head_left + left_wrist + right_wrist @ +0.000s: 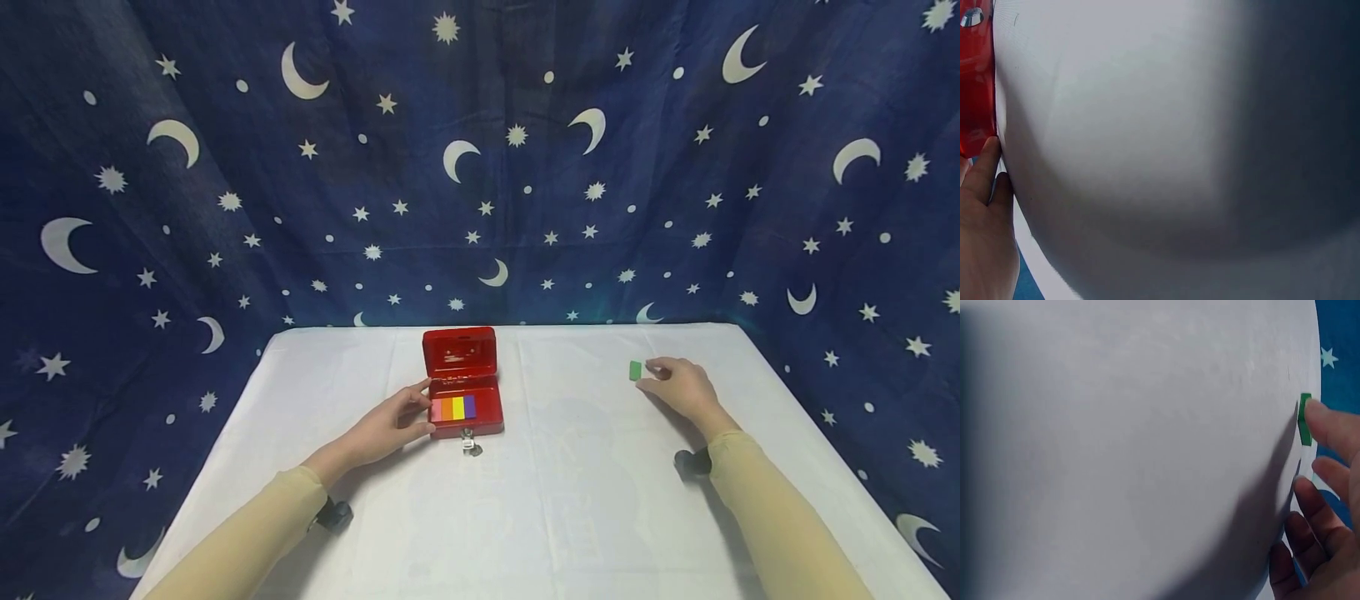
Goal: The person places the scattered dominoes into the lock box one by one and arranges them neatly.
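Note:
A small red cash box (491, 408) stands with its lid (459, 354) raised. Inside, along the left part, lie several coloured blocks (453, 408) side by side: pink, orange, yellow and purple. My left hand (386, 425) rests against the box's left side, thumb by the front corner and a finger by the back; the left wrist view shows fingertips at the red wall (975, 106). On the right of the table, my right hand (681, 387) is beside a green block (635, 371), thumb and forefinger apart. The right wrist view shows a digit overlapping the green block (1305, 428).
Keys (471, 446) hang from the lock at the box's front. A white cloth covers the table (570, 500). Behind and at the sides hangs a dark blue curtain (525, 225) with moons and stars.

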The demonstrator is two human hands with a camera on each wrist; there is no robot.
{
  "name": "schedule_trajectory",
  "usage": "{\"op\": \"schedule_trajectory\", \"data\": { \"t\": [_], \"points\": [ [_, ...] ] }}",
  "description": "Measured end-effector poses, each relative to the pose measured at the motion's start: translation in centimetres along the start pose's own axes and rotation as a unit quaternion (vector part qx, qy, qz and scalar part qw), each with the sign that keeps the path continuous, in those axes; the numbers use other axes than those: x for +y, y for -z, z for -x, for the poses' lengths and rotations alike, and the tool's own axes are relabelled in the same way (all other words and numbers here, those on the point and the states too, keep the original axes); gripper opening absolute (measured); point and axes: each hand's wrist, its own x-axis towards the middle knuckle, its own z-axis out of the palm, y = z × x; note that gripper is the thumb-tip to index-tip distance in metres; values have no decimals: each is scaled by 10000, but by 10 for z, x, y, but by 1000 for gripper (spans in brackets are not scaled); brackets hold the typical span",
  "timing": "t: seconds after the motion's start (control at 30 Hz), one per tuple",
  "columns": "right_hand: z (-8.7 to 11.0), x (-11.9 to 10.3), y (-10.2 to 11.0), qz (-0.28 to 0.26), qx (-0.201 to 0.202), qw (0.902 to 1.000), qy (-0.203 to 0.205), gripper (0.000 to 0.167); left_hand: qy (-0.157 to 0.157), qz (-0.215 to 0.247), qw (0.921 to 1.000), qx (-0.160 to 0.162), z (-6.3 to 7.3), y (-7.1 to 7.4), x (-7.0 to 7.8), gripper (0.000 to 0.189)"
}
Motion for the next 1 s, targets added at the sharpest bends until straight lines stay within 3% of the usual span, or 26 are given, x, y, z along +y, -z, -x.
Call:
{"op": "schedule_trajectory", "data": {
  "t": [0.27, 1.0],
  "points": [
    [-4, 0, 2, 48, -210, 9998, -34, 69, 143, -84, 9999, -5, 2, 0, 2, 45],
    [-6, 3, -2, 14, -200, 9998, -11, 66, 6, -5, 10000, -17, 2, 1, 2, 47]
  ]
}}
